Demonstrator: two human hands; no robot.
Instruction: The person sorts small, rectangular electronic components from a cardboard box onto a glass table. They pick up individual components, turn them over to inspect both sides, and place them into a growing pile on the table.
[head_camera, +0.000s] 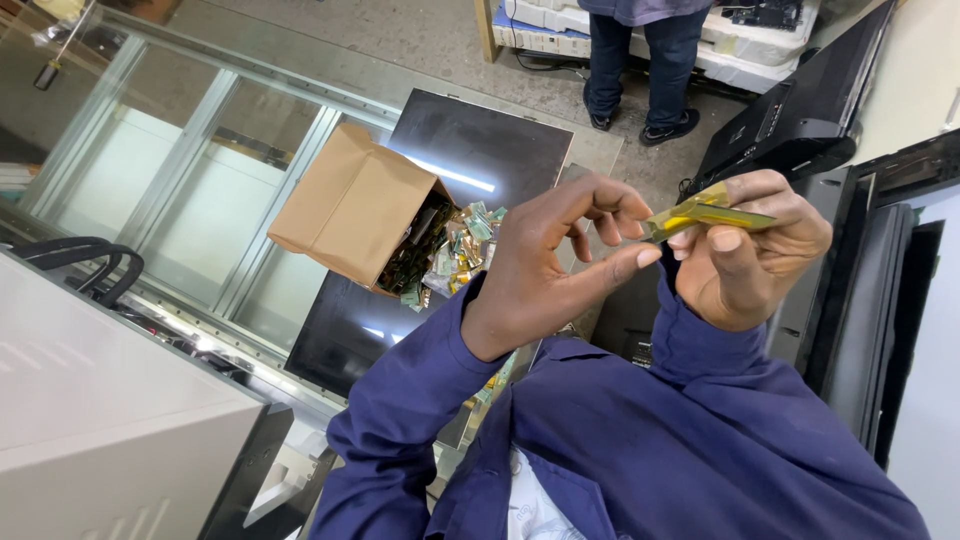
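Yellow-gold strip (705, 212), flat, thin and glossy, held up in front of my chest at the right of the view; I cannot tell whether it is tape, film or ribbon cable. Right hand (750, 255): closed on the strip, thumb on the near face and fingers wrapped over the far side, so that one end sticks out to the left. Left hand (540, 270): holding nothing, fingers curled and thumb stretched right, its tip just beside the strip's free end; whether it touches is unclear. Step in hand, as I judge it: picking at that free end, with one hand as anchor and the other about to pinch. What the next move calls for, in my view, is a fine fingertip pinch on the end while the right hand's clamp stays firm, since so thin a piece would kink or slip easily. Cardboard box (350, 205): brown, tipped on its side at the left, mouth toward me, spilling small green-and-gold pieces (455, 255) onto a dark panel (480, 150). White cabinet (100, 420): near left, with black cables (90, 265) just beyond it. Another person's legs (640, 60): far side, standing, well apart from my hands.
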